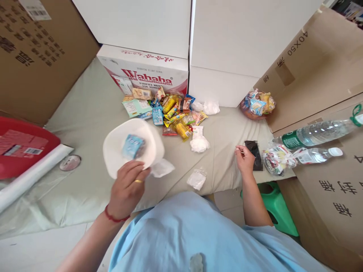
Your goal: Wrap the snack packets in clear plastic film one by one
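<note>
My left hand (129, 187) grips the near rim of a white plastic bowl (153, 141), which is tilted toward me. Inside the bowl lies a small blue snack packet (133, 146). A clear plastic bag (163, 168) shows beside the bowl's right edge. My right hand (244, 158) is closed, fingertips pinched together, just left of a black phone (257, 160); what the fingers hold, if anything, is too small to make out. Beyond the bowl is a pile of wrapped snacks (177, 113). Crumpled clear bags (197, 178) lie between my hands.
A Wahaha carton (147, 73) and white boxes (221, 45) stand at the back. On the right are water bottles (320, 134), a tied bag (273, 160) and a basket of snacks (256, 104). A white roll (34, 177) and red container (22, 147) are left. A green stool (279, 207) stands below.
</note>
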Action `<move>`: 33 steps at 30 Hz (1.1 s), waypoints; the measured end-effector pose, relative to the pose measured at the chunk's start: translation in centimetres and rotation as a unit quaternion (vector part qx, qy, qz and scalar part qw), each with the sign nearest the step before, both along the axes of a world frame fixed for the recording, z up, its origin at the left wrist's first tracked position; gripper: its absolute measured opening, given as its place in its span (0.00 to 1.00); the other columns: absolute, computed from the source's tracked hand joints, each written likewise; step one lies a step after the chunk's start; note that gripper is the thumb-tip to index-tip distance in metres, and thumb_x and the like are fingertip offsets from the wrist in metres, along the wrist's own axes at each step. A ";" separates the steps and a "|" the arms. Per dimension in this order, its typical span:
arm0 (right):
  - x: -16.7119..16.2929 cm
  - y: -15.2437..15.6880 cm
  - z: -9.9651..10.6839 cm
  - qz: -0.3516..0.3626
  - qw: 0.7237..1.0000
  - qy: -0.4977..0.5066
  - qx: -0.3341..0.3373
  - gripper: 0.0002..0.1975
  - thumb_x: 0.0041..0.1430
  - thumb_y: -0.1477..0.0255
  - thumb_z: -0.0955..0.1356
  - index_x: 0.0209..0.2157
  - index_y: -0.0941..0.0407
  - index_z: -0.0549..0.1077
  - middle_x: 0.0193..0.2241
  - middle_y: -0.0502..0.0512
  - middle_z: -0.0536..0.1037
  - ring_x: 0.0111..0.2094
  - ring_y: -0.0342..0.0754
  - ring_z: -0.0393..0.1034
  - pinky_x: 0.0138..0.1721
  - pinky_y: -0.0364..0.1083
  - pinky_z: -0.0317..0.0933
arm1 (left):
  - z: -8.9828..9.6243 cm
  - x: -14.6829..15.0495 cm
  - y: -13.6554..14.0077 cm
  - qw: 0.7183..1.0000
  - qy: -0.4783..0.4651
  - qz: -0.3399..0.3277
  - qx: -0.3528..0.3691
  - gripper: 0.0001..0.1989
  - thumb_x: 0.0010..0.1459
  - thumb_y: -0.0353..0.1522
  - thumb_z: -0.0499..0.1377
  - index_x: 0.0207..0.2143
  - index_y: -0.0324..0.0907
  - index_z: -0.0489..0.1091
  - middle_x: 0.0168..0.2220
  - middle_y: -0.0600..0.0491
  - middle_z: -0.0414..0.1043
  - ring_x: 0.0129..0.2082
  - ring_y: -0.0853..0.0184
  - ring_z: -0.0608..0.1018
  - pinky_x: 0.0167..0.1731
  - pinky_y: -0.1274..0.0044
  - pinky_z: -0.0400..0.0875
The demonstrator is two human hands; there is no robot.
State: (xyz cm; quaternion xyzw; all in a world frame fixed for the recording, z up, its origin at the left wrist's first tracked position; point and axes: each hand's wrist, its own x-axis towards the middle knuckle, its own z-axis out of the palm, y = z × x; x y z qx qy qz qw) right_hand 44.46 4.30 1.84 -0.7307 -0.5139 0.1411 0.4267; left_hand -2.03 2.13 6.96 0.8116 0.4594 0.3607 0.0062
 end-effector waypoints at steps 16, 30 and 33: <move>3.0 -2.6 1.0 -0.084 0.995 0.052 0.026 0.18 0.61 0.55 0.68 0.42 0.55 0.78 0.32 0.56 0.82 0.35 0.54 0.79 0.43 0.54 0.73 | -2.5 28.1 15.9 0.903 0.152 -0.401 -0.022 0.13 0.67 0.26 0.55 0.29 0.39 0.76 0.35 0.46 0.76 0.45 0.61 0.75 0.56 0.65 0.67; 14.2 22.6 1.8 -0.210 0.886 0.406 0.074 0.11 0.52 0.78 0.65 0.33 0.51 0.59 0.27 0.42 0.67 0.28 0.41 0.69 0.40 0.45 0.73 | 0.2 7.8 1.8 0.971 -0.063 -0.195 -0.121 0.14 0.65 0.25 0.53 0.44 0.49 0.74 0.38 0.50 0.79 0.42 0.65 0.80 0.41 0.75 0.76; 14.4 24.8 1.7 -0.209 0.882 0.417 0.063 0.13 0.50 0.82 0.63 0.36 0.51 0.62 0.28 0.43 0.68 0.31 0.41 0.71 0.44 0.47 0.72 | -0.7 2.5 -2.2 0.979 -0.082 -0.037 -0.181 0.10 0.64 0.33 0.58 0.44 0.53 0.77 0.40 0.54 0.83 0.41 0.63 0.83 0.41 0.74 0.77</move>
